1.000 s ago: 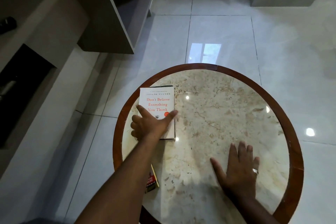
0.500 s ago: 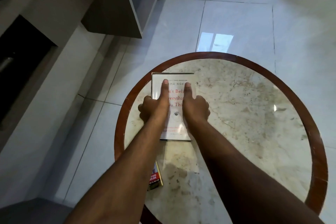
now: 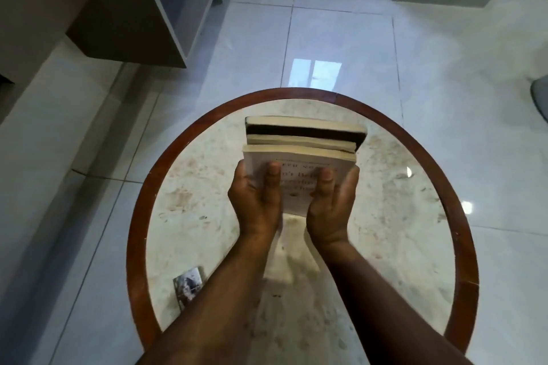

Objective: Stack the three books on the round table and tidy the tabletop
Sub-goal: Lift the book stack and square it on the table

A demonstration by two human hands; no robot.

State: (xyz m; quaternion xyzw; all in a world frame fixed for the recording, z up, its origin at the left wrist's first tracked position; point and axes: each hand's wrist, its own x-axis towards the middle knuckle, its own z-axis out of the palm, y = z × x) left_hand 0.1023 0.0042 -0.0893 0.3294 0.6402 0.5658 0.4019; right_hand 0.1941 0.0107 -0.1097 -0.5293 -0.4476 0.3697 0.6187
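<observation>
Both hands clamp a stack of three books (image 3: 302, 142) from the sides, lifted and tilted above the middle of the round table (image 3: 462, 246). Left hand (image 3: 256, 201) on the left edge, right hand (image 3: 332, 207) on the right edge, thumbs pressed flat on the top cover, fingers hidden underneath. Whether the stack's far end touches the tabletop I cannot tell.

Top book (image 3: 296, 181): white matte paperback cover, red and dark lettering, blurred. Below it two more blocks of cream page edges, one with a black cover showing as a dark band. Page edges look slightly rough and yellowed.

Table: circular, glossy beige marble-look top with brown veins and speckles, wrapped in a smooth reddish-brown wooden rim. Ceiling light spots glint on the polish at right. A small card-like item (image 3: 189, 287) with a dark printed picture lies flat near the left rim, partly behind the left forearm.

Floor (image 3: 341, 32): large pale grey-white glazed tiles, thin grout lines, very shiny, window reflection just beyond the table. White skirting along the far wall. At left, a dark boxy cabinet (image 3: 127, 9) with a pale front edge stands off the floor.
</observation>
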